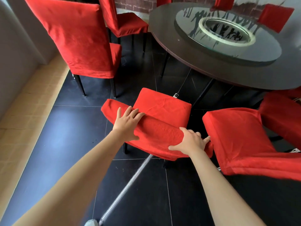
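No legible text, dark brush-style characters mirrored in the glass turntable (267, 49) at one o'clock, too warped to read

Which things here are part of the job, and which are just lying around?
In the job:
- middle chair, red cover
- left hand and right hand, both gripping the top of its back

Just around:
- round table
- glass turntable
- left chair
- right chair
- metal pole on the floor
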`<act>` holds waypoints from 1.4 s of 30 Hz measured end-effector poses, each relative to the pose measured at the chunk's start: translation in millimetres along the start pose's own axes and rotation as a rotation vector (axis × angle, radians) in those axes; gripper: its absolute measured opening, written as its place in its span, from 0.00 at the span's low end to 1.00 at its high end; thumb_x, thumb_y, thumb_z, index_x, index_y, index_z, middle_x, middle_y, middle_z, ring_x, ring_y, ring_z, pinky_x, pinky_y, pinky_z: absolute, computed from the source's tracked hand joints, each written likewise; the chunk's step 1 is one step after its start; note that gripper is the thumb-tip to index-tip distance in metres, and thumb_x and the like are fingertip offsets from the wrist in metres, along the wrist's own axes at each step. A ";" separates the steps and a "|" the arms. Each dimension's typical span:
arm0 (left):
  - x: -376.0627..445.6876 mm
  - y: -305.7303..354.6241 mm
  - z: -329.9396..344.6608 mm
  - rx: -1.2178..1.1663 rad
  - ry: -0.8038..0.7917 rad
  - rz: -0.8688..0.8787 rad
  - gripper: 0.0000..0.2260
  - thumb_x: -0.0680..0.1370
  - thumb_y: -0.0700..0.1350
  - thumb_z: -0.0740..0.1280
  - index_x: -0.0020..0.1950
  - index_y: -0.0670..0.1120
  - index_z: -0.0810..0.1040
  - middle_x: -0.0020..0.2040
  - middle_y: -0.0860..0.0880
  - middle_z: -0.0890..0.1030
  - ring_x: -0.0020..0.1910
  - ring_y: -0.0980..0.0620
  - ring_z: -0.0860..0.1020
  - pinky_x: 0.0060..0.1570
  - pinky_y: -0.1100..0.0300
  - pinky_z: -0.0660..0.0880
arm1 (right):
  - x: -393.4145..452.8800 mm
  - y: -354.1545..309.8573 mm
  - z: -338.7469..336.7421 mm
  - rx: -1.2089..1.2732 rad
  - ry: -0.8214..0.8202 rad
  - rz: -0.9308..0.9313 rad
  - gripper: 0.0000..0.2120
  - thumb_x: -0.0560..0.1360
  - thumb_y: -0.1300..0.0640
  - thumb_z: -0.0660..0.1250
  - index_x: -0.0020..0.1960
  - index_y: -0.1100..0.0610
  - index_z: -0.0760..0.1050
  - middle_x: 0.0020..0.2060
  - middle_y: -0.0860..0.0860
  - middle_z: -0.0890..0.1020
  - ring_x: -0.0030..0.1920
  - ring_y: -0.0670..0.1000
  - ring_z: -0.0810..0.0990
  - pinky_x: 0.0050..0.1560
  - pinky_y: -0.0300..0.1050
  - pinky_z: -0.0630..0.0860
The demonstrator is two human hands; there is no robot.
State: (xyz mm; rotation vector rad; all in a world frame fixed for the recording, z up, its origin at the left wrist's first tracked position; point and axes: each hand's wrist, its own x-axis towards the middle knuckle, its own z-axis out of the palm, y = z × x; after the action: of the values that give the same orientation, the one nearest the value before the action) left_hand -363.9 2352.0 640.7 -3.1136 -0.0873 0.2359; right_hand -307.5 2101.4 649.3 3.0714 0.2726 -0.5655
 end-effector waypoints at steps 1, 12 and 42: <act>-10.0 -5.4 2.1 0.024 0.014 -0.003 0.50 0.65 0.63 0.73 0.78 0.55 0.47 0.78 0.50 0.53 0.77 0.44 0.51 0.70 0.35 0.49 | -2.1 -2.3 -0.7 0.009 0.005 -0.010 0.51 0.60 0.28 0.71 0.76 0.41 0.54 0.72 0.47 0.67 0.74 0.57 0.59 0.69 0.73 0.44; -66.7 -175.5 -50.2 -0.102 0.102 -0.466 0.56 0.63 0.68 0.72 0.78 0.56 0.39 0.79 0.51 0.52 0.78 0.45 0.50 0.69 0.34 0.47 | 7.0 -141.2 -55.9 0.063 0.074 -0.357 0.53 0.63 0.30 0.72 0.77 0.39 0.44 0.77 0.47 0.56 0.78 0.57 0.48 0.71 0.69 0.41; 166.6 -587.2 -144.8 -0.135 0.252 -0.550 0.55 0.60 0.70 0.71 0.77 0.60 0.40 0.78 0.52 0.55 0.77 0.45 0.51 0.67 0.30 0.47 | 261.7 -536.3 -241.6 0.084 0.259 -0.527 0.46 0.71 0.34 0.67 0.78 0.40 0.42 0.78 0.50 0.57 0.77 0.58 0.50 0.72 0.67 0.42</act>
State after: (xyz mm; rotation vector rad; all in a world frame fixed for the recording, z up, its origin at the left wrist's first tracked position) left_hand -209.5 2945.8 771.8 -3.0553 -0.9642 -0.1789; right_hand -73.6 2683.0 795.8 3.1389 1.1064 -0.1734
